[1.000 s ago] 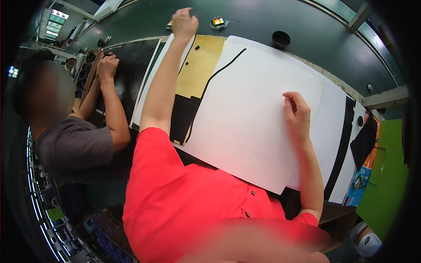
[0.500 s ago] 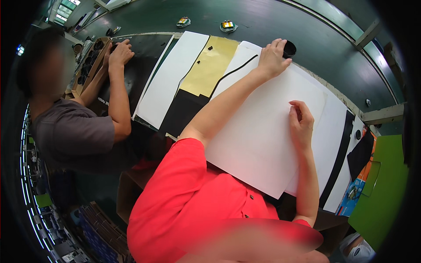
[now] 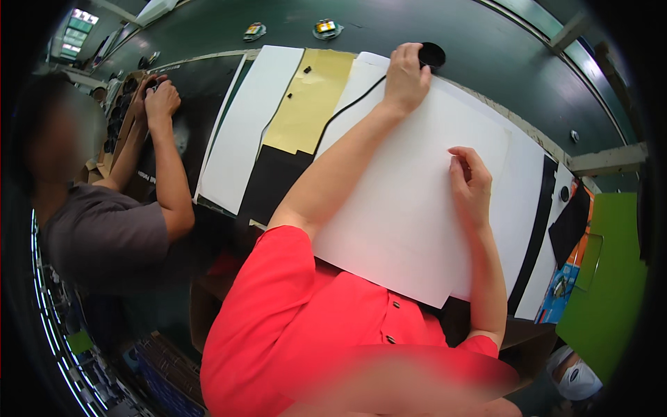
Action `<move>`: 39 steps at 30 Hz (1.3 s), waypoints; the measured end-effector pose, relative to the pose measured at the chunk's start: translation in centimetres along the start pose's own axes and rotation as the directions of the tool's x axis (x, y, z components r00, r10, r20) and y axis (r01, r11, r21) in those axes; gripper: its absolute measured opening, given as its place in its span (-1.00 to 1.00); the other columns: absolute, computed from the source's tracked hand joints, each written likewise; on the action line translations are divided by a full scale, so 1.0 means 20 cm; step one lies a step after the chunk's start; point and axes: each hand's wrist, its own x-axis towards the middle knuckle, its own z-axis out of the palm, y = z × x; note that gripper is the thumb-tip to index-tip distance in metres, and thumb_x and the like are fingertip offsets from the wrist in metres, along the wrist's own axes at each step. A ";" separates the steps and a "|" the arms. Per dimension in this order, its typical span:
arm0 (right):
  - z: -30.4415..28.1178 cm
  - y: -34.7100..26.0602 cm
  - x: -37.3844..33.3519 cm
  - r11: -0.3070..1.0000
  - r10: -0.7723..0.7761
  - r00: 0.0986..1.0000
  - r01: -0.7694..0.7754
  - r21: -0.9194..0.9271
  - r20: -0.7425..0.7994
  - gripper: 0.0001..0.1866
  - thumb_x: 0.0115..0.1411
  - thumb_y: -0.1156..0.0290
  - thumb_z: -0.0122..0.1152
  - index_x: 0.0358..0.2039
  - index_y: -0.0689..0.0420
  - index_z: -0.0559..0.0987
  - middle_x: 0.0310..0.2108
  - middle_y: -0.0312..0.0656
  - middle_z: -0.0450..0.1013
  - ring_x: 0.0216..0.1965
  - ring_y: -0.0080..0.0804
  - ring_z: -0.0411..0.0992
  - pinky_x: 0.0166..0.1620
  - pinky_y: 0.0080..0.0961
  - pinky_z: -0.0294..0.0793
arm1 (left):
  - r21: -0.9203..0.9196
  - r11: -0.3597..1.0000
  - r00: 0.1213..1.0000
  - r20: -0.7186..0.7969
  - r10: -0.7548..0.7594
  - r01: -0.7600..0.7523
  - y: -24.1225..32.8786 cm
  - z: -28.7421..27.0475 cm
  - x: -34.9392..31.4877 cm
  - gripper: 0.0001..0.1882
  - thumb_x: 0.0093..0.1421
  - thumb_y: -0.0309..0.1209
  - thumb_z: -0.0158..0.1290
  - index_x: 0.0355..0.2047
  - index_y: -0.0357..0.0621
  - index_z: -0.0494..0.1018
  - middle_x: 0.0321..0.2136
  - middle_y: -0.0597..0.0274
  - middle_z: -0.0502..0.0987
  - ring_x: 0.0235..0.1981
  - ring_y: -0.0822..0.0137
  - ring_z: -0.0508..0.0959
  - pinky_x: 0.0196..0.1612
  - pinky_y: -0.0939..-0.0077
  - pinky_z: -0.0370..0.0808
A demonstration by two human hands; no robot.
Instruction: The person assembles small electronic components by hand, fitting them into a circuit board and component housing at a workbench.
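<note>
My left hand point(image 3: 406, 82) is at the far edge of a large white sheet point(image 3: 410, 181), its fingers and thumb closed on the left side of a black round cup point(image 3: 432, 54). The cup's dark mouth faces up; the hand partly hides its left rim. My right hand point(image 3: 471, 184) is over the right part of the sheet. Its fingers are loosely bent, with a small gap between thumb and forefinger, and nothing shows in them. A thin black cord-like line point(image 3: 351, 105) runs along the sheet's left side, partly under my left forearm.
Beyond the table lies a dark green surface point(image 3: 389, 21) with two small yellow-topped parts point(image 3: 325, 28). To the left, a co-worker point(image 3: 118, 229) handles a small dark part beside a box of black round pieces point(image 3: 119, 111). A green panel point(image 3: 608, 278) stands at right.
My left hand and the cup have shifted slightly farther away. The co-worker's hands have come together higher up around a small dark part. The view has turned a little; my right hand barely moves.
</note>
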 end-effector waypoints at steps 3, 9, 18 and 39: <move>0.00 0.03 0.00 0.999 0.006 1.000 -0.007 0.034 0.028 -0.89 0.33 0.62 0.10 -0.17 0.28 0.57 -0.41 -0.23 0.46 -0.42 -0.58 0.38 -0.30 -0.62 0.41 | 0.006 1.000 1.000 0.014 -0.013 0.013 -0.01 -0.01 0.00 -0.53 0.13 -0.52 0.14 0.08 -0.34 0.40 0.05 -0.17 0.48 0.11 -0.15 0.43 0.24 0.13 0.37; -0.01 0.02 0.00 0.999 0.001 0.999 -0.004 0.053 0.049 -0.88 0.32 0.62 0.09 -0.18 0.29 0.56 -0.42 -0.22 0.44 -0.43 -0.56 0.37 -0.30 -0.59 0.41 | 0.132 0.991 0.999 0.040 0.002 -0.008 -0.01 0.00 -0.01 -0.43 0.13 -0.53 0.14 0.17 -0.40 0.30 0.15 -0.17 0.39 0.14 -0.15 0.38 0.25 0.13 0.35; -0.01 0.05 0.00 0.996 0.008 1.000 -0.009 0.085 0.011 -0.95 0.29 0.55 0.16 -0.26 0.25 0.54 -0.47 -0.17 0.47 -0.47 -0.47 0.43 -0.34 -0.50 0.44 | 0.104 0.991 0.996 0.005 0.087 -0.087 0.04 -0.06 0.03 -0.62 0.16 -0.44 0.20 -0.04 -0.26 0.37 0.05 -0.09 0.41 0.14 -0.09 0.35 0.23 0.12 0.30; -0.42 0.66 0.55 0.948 -0.065 0.836 -0.118 -0.294 -0.544 -0.85 0.25 0.43 0.16 -0.25 0.18 0.64 -0.35 -0.08 0.61 -0.32 -0.19 0.60 -0.18 -0.32 0.56 | -0.298 0.858 0.821 0.528 -0.218 0.419 0.40 -0.11 -0.27 -0.79 0.43 -0.39 0.02 -0.22 -0.27 0.58 -0.43 0.28 0.62 -0.40 0.53 0.60 -0.24 0.61 0.58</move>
